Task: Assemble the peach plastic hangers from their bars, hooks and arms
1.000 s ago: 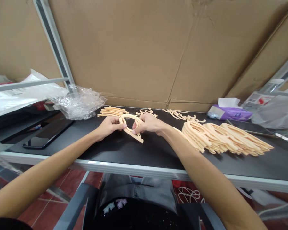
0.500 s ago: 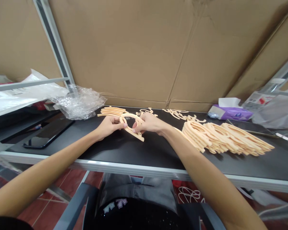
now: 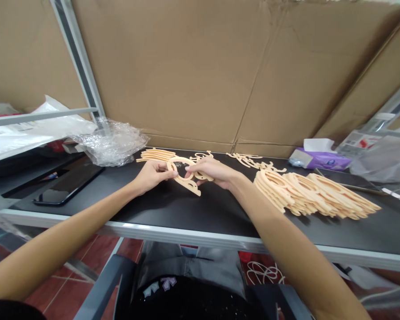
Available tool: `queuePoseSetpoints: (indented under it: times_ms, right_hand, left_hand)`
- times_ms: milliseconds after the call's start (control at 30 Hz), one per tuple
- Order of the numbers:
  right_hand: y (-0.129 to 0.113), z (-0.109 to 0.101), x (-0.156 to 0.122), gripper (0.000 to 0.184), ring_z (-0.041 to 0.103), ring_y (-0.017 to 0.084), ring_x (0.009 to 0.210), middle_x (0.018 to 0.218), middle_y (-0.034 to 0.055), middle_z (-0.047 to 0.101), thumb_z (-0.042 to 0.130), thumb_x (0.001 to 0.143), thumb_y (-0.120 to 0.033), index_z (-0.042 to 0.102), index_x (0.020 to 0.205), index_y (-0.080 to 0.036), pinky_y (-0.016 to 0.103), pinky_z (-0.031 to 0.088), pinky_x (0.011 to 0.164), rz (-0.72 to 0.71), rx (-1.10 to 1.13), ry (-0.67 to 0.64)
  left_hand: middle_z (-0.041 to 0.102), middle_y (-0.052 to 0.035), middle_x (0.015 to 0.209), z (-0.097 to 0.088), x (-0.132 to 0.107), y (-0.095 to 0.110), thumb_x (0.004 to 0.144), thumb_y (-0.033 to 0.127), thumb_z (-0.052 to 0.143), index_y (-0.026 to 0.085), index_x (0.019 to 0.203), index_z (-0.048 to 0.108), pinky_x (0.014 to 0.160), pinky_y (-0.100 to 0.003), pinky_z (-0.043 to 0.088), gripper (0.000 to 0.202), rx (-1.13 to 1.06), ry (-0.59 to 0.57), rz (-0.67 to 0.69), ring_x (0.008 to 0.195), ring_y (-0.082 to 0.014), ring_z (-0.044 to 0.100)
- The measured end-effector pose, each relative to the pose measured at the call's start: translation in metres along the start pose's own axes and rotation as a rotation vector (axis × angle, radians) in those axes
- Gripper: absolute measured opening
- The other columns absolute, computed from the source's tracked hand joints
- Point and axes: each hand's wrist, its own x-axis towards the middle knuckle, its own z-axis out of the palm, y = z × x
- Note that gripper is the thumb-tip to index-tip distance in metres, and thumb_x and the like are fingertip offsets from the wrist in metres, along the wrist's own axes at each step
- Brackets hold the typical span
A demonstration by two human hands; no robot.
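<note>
Both of my hands grip one thin tan wooden cut-out [image 3: 186, 178] with a round opening, held just above the black table [image 3: 173, 209]. My left hand [image 3: 150, 175] pinches its left rim. My right hand [image 3: 209, 171] is closed on its right side, fingers wrapped over the edge. To the right of my right forearm lies a long fanned stack of the same ring-shaped pieces [image 3: 311, 192].
Small heaps of cut-off tan strips [image 3: 156, 154] and curly scraps [image 3: 250, 160] lie at the table's back edge. A phone [image 3: 66, 186] lies at the left, crumpled clear plastic [image 3: 111, 141] behind it. A purple tissue pack [image 3: 320, 158] sits at the right. Cardboard [image 3: 200, 71] walls the back.
My right hand has shifted slightly along the piece, and the view has tilted a little. The piece stays between both hands.
</note>
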Motion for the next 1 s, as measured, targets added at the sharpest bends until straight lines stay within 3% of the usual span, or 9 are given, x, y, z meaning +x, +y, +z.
queuePoseSetpoints:
  times_ms: [433,667,1000]
  right_hand:
    - [0.0046,-0.0002,0.0043,0.007,0.067,0.013,0.070,0.076,0.0054,0.074,0.074,0.076,-0.022,0.072,0.079,-0.016,0.019,0.048,0.056,-0.046,-0.068,0.001]
    - [0.0032,-0.0016,0.0003,0.022,0.063,0.012,0.067,0.071,0.0007,0.069,0.077,0.065,-0.016,0.070,0.086,-0.015,0.022,0.049,0.061,-0.134,-0.066,0.012]
    - [0.0092,0.0006,0.0052,0.029,0.062,0.014,0.067,0.072,-0.0002,0.067,0.076,0.064,-0.019,0.068,0.092,-0.016,0.026,0.050,0.063,-0.158,-0.123,0.050]
  left_hand:
    - [0.064,-0.0004,0.063,0.0000,0.0014,-0.0008,0.070,0.042,0.079,0.012,0.068,0.069,0.057,-0.022,0.038,0.031,-0.014,-0.016,-0.013,0.059,-0.0100,0.054]
    - [0.060,0.0003,0.055,-0.0007,0.0001,0.0043,0.069,0.042,0.077,0.013,0.059,0.067,0.053,-0.022,0.034,0.033,0.037,0.054,0.007,0.053,-0.0090,0.049]
    - [0.065,-0.0016,0.061,0.0000,0.0001,0.0023,0.070,0.043,0.078,0.013,0.065,0.070,0.058,-0.023,0.042,0.031,-0.016,0.047,0.017,0.058,-0.0110,0.053]
